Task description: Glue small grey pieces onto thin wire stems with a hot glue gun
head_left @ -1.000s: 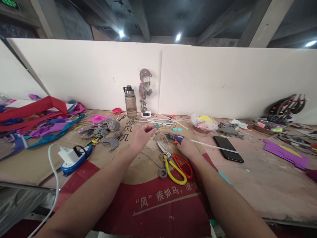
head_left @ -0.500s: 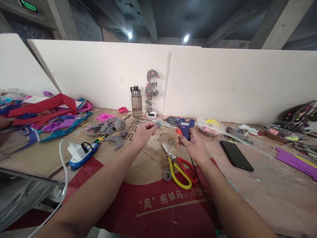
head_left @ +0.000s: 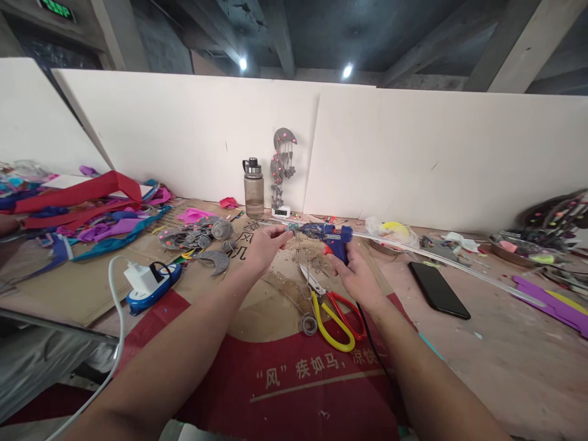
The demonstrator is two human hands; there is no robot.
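Between its thumb and fingers, my left hand (head_left: 269, 246) pinches a small teal piece (head_left: 293, 227). My right hand (head_left: 357, 269) is wrapped round the handle of a blue glue gun (head_left: 339, 237), whose nozzle points left and is at the teal piece; whether they touch is too small to tell. A long clear glue stick (head_left: 441, 260) sticks out behind the gun to the right. Below the hands, scissors (head_left: 333, 312) with yellow and red handles lie on the cardboard (head_left: 257, 312), beside a small grey coil (head_left: 309, 324).
A water bottle (head_left: 254, 190) and a hanging moon ornament (head_left: 285, 144) stand at the back. Grey felt pieces (head_left: 197, 236) and a blue power strip (head_left: 154, 291) are left. A black phone (head_left: 438, 289) lies right. At the far left edge, part of another person's hand (head_left: 8, 225) shows.
The glue gun in my right hand has moved left and levelled out, bringing its nozzle up to the teal piece. My left hand has hardly moved.
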